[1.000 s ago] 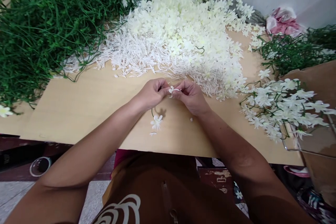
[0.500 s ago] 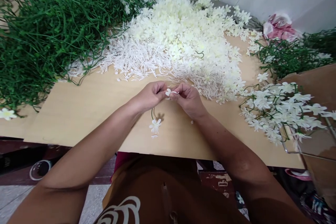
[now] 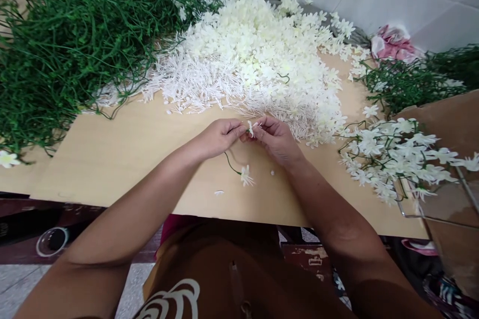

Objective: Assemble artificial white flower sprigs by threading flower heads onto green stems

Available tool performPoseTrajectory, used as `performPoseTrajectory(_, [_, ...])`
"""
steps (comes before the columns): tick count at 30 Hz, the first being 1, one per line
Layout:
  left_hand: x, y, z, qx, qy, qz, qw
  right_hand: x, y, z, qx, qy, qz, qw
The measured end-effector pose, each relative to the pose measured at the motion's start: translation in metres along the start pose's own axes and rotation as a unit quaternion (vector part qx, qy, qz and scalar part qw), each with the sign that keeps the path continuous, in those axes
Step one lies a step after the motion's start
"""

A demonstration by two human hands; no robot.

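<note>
Over the middle of the board, my left hand (image 3: 224,137) is closed in a pinch on a green plastic flower stem (image 3: 232,164). One branch of it hangs below that hand, ending in a white artificial flower (image 3: 246,176). Another small white flower (image 3: 251,128) sits at the left fingertips, between my two hands. My right hand (image 3: 276,140) pinches at this flower's petals from the right; its fingertips partly cover it. Just beyond the hands lies a heap of thin white stamens (image 3: 202,82), with white flower heads (image 3: 258,35) piled behind.
Green stems (image 3: 86,35) are heaped at the left. Assembled white flowers (image 3: 396,154) lie on the right, by a metal wire frame (image 3: 411,216) and a cardboard box (image 3: 449,119). A loose white petal (image 3: 219,192) rests on the cardboard sheet (image 3: 112,159). A tiled wall stands behind.
Both hands have shifted slightly right. The flower between them has turned and now shows spread petals at the stem end. The hanging flower has swung to the right.
</note>
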State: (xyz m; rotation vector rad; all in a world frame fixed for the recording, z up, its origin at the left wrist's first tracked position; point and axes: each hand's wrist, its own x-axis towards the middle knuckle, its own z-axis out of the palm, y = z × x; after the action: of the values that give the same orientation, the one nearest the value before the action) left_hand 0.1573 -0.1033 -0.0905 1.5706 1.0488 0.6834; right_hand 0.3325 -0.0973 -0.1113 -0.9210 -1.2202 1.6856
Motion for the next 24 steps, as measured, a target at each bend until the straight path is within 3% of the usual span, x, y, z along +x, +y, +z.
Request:
performPoseTrajectory(12, [-0.0012, -0.0048, 0.0032, -0.03, -0.011, 0.018, 0.999, 0.0059, -0.008, -0.006, -0.039, -0.107, 0.045, 0.992])
performPoseTrajectory(15, [-0.0009, -0.0051, 0.0007, -0.037, -0.04, 0.028, 0.998, 0.0063, -0.0068, -0.0051, -0.045, -0.106, 0.028, 0.993])
performPoseTrajectory(24, [-0.001, -0.0038, -0.0012, -0.052, -0.049, 0.037, 0.997, 0.0039, 0.0001, -0.0038, -0.004, -0.072, -0.002, 0.997])
